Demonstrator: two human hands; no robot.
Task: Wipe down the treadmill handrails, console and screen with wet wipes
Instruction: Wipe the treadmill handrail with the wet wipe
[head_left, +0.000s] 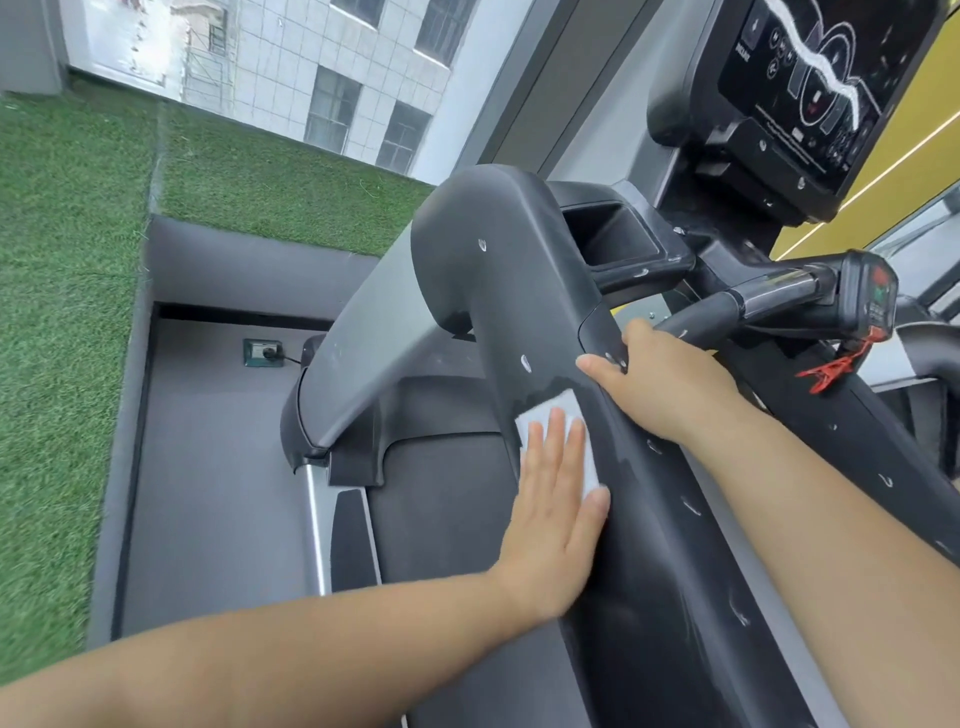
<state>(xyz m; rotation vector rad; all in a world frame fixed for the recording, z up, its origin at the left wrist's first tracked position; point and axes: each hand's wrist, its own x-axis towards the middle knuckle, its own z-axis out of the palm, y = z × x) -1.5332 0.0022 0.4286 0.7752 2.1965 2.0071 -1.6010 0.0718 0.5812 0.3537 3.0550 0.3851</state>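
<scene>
Wiping the handrail (493, 291)
Left hand (550, 519), flat with fingers together, presses a wipe (540, 415) on it; right hand (670, 379) grips it above.

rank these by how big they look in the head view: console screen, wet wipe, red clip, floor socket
1. console screen, though cropped by the frame edge
2. wet wipe, partly under the left hand
3. red clip, close to the wipe's visible part, so unsure
4. floor socket, farthest away

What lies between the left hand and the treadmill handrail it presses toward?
A white wet wipe lies there, spread flat under the straight fingers of the left hand and pressed against the dark handrail. The head view shows this.
</scene>
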